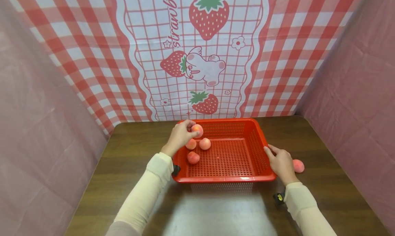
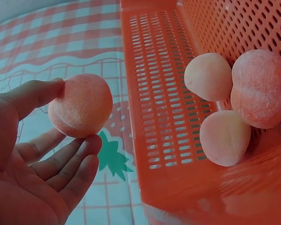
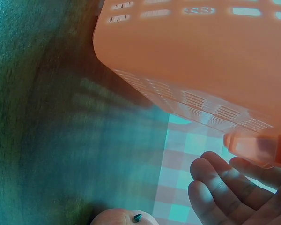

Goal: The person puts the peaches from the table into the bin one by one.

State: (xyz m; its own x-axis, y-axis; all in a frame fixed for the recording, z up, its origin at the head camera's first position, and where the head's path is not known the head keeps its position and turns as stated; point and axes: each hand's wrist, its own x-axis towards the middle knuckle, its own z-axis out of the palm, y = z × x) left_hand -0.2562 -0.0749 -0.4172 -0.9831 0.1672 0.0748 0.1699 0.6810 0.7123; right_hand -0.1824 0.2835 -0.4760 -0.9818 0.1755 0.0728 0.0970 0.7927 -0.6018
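My left hand (image 1: pixel 180 137) pinches a peach (image 2: pixel 82 105) between thumb and fingertips, above the left rear part of a red plastic basket (image 1: pixel 222 178). Inside the basket, toward its left side, lie three more peaches: one at the front (image 1: pixel 193 158), one behind it (image 1: pixel 191 144) and one a little to the right (image 1: pixel 205 144). On the basket's right rim my right hand (image 1: pixel 281 162) has its grip, the thumb over the top and the fingers outside. A further peach (image 1: pixel 298 166) rests on the table just right of that hand; the right wrist view shows only part of it.
The basket stands on a dark wood-grain table (image 1: pixel 129 195). A red-and-white checked cloth with strawberries (image 1: pixel 209 16) hangs at the back edge. Pink fabric hangs on the left (image 1: pixel 37 126) and right (image 1: pixel 355 109). A pale glossy patch (image 1: pixel 225 212) shows in front of the basket.
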